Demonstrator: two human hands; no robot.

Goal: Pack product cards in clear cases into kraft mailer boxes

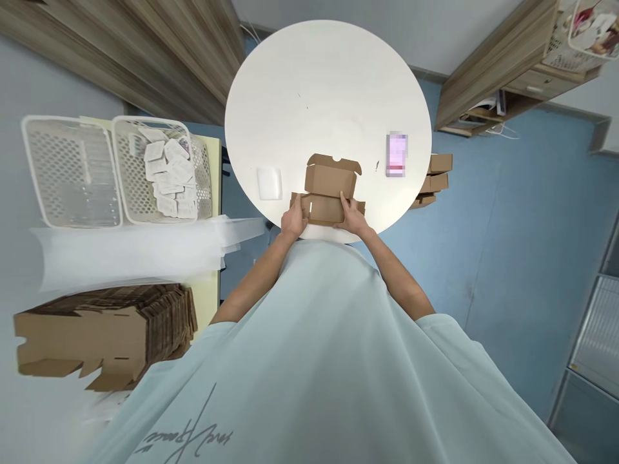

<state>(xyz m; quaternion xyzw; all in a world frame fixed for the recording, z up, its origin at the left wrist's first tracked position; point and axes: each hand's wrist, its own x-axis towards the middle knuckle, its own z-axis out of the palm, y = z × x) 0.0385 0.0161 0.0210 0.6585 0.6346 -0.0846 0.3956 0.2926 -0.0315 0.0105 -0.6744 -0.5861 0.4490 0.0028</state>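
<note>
A brown cardboard box (333, 182) lies partly folded at the near edge of the round white table (324, 77). Its lid flap stands raised on the far side, and side flaps stick out left and right. My left hand (294, 220) grips the left side of the box, thumb along the flap. On the right side, my right hand (353, 216) holds the box with the thumb laid over its inner edge. To the left of the box, a small white packet (269, 183) rests on the table.
A phone (396, 154), blurred out, lies on the table's right. Several cardboard boxes (438, 173) are beyond that edge. At left stand a basket of white packets (169, 171), another basket (72, 171), white sheets (130, 254) and stacked flat cardboard boxes (97, 338).
</note>
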